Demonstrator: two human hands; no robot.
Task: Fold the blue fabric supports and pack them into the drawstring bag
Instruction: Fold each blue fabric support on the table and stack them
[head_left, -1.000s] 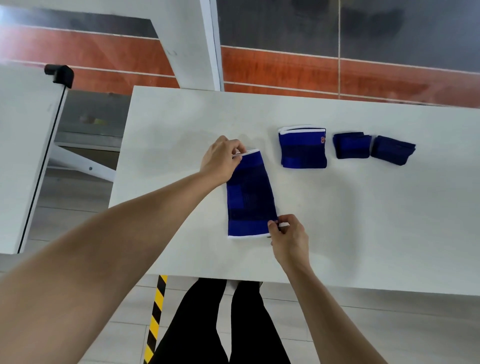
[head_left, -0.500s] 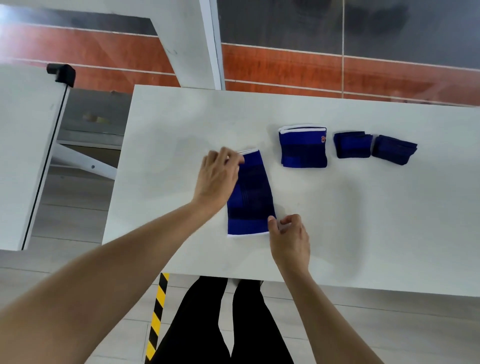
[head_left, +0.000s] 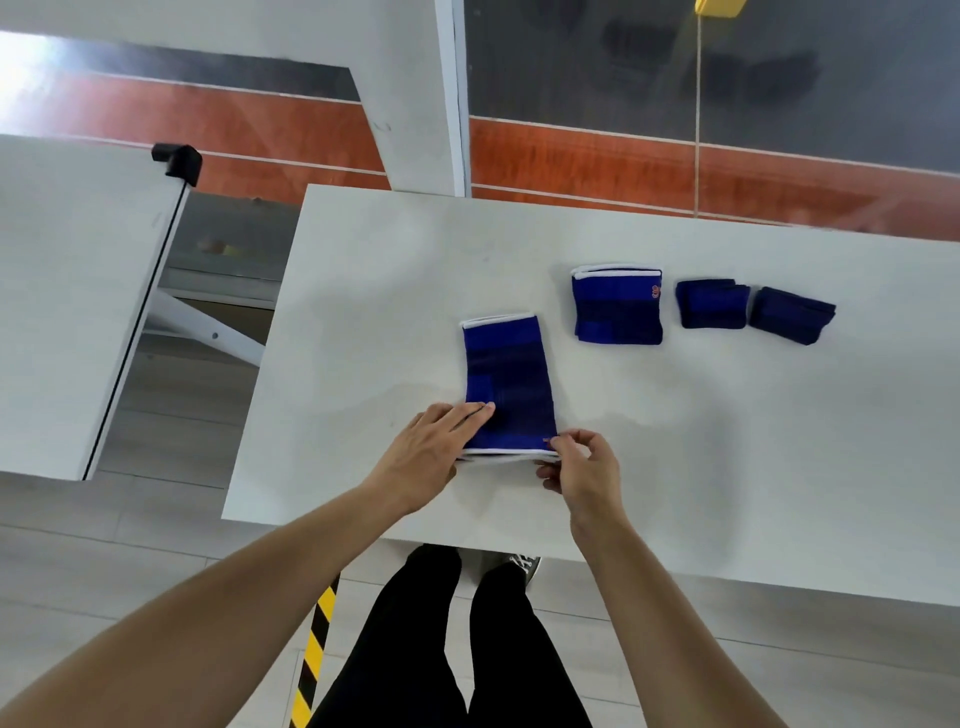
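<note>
Standing at a white rectangular table (head_left: 363, 291), a person works on 1 long blue elastic fabric support with white-trimmed ends (head_left: 506, 384), which lies flat near the table's front edge. No container shows in the head view. The left hand (head_left: 431, 447), at the support's 7 o'clock corner, rests straight, close-set fingers (head_left: 475, 413) on the cloth. The right hand (head_left: 584, 467), at the 5 o'clock corner, pinches the near white hem between thumb and curled fingers (head_left: 563, 442).

4 blue supports are on the table in all. At 1 o'clock from the long one lies 1 folded blue support with a white edge and small orange mark (head_left: 617, 306). Farther along at 2 o'clock sit 2 small dark blue folded supports (head_left: 711, 304), touching side by side, the right one tilted.

Black trouser legs (head_left: 441, 649) and 1 yellow-and-black striped floor strip (head_left: 314, 654) show below the table, with 1 second white table (head_left: 67, 291) at 9 o'clock.
</note>
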